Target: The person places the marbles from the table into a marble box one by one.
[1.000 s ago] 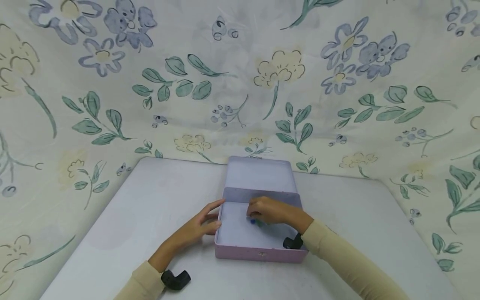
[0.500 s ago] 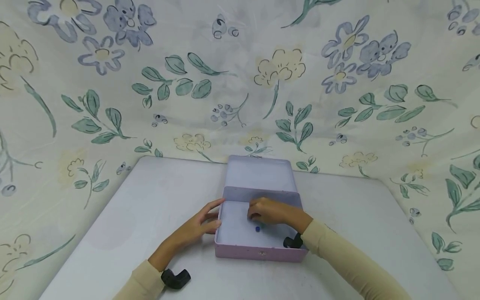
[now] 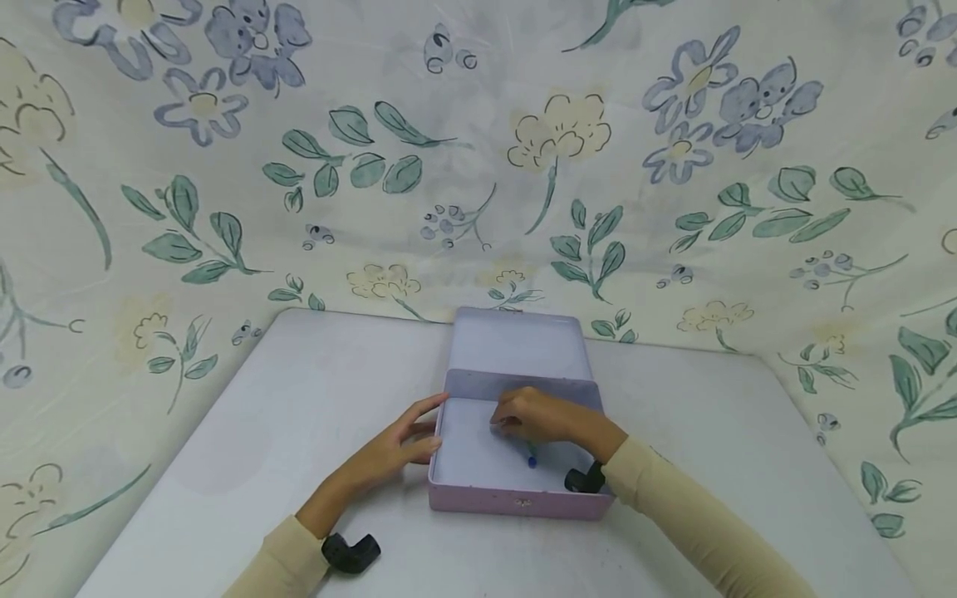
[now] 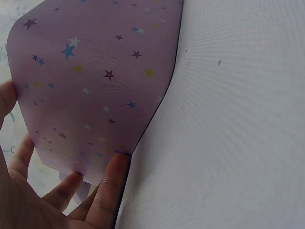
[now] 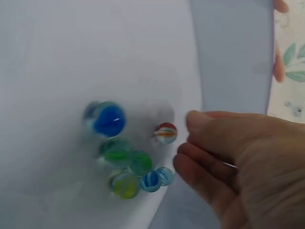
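One big grey surface (image 3: 247, 440) holds a pink box (image 3: 516, 501) near its back edge, lid open. The left hand (image 3: 389, 455) rests loosely against the box's left wall. The right hand (image 5: 238, 157), fingers loose and holding nothing, hovers inside by the marbles (image 5: 128, 162), already in.

No readable text, label, brand, number or sign appears in any view; the pink tin box (image 3: 516, 498) carries only small printed stars on its outer wall.
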Tool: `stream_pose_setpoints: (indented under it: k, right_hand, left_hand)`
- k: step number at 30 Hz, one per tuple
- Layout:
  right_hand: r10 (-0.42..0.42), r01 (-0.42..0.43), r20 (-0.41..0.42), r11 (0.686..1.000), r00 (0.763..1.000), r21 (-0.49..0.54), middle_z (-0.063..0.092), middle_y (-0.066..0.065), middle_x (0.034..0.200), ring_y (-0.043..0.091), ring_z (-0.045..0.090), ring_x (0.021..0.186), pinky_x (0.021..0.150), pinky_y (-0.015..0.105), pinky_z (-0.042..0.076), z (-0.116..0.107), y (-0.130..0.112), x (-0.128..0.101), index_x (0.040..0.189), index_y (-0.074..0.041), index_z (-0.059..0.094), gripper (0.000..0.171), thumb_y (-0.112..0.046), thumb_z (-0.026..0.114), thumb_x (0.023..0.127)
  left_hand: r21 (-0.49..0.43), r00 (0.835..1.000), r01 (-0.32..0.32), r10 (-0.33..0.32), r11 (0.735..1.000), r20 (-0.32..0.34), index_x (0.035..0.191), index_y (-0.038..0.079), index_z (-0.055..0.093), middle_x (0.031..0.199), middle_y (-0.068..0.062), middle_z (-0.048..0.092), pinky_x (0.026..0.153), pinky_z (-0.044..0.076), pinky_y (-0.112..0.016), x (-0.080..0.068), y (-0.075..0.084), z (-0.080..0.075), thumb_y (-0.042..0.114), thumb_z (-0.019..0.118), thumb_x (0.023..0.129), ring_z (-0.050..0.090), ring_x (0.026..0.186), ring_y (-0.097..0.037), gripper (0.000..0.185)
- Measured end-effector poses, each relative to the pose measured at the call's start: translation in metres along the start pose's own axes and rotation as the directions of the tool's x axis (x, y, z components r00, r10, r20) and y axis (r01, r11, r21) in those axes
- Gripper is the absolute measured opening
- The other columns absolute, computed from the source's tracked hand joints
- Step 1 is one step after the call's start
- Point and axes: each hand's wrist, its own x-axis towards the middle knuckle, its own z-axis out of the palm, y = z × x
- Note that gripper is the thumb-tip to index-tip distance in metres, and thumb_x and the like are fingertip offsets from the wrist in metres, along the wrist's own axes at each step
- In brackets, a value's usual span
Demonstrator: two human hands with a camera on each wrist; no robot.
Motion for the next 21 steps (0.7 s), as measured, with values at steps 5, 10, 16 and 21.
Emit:
stream_pose_setpoints:
  k: [5, 10, 16, 21]
  right_hand:
    - [-0.019, 0.02, -0.065, 1.0, 0.998, 0.006, 0.074, 0.007, 0.102, 0.011, 0.069, 0.088, 0.079, 0.015, 0.057, -0.008, -0.001, -0.002, 0.108, -0.004, 0.076, 0.019, -0.004, 0.072, 0.09]
    - [-0.075, 0.077, -0.104, 0.997, 0.992, 0.015, 0.073, 0.01, 0.102, 0.014, 0.069, 0.09, 0.08, 0.017, 0.058, -0.02, -0.003, -0.01, 0.108, -0.001, 0.075, 0.018, -0.003, 0.072, 0.09]
    - [-0.105, 0.11, -0.167, 0.994, 0.98, 0.017, 0.072, 0.008, 0.103, 0.011, 0.067, 0.091, 0.079, 0.025, 0.06, -0.038, -0.008, -0.027, 0.108, -0.004, 0.074, 0.019, -0.004, 0.072, 0.09]
    - [-0.052, 0.061, -0.205, 0.998, 0.977, 0.036, 0.072, 0.001, 0.106, 0.011, 0.068, 0.094, 0.081, 0.027, 0.06, -0.054, -0.016, -0.051, 0.109, -0.009, 0.074, 0.021, -0.003, 0.073, 0.089]
  left_hand:
    - [-0.005, 1.0, 0.01, -0.01, 1.0, 0.004, 0.16, 0.026, 0.02, 0.168, -0.012, 0.006, 0.097, 0.056, -0.049, 0.002, 0.001, 0.0, 0.023, 0.054, 0.103, 0.026, 0.145, -0.053, 0.066]
    - [-0.017, 1.0, 0.02, -0.02, 1.0, 0.003, 0.159, 0.027, 0.021, 0.168, -0.012, 0.006, 0.098, 0.056, -0.049, 0.002, 0.001, 0.001, 0.024, 0.054, 0.103, 0.026, 0.146, -0.053, 0.066]
    - [-0.02, 1.0, 0.009, -0.009, 1.0, 0.005, 0.16, 0.025, 0.021, 0.168, -0.013, 0.006, 0.097, 0.056, -0.049, 0.0, -0.001, 0.001, 0.026, 0.055, 0.102, 0.025, 0.146, -0.053, 0.067]
    - [-0.016, 1.0, -0.004, 0.004, 1.0, 0.0, 0.159, 0.026, 0.021, 0.168, -0.013, 0.007, 0.098, 0.056, -0.049, 0.0, -0.003, 0.001, 0.025, 0.054, 0.102, 0.025, 0.146, -0.053, 0.066]
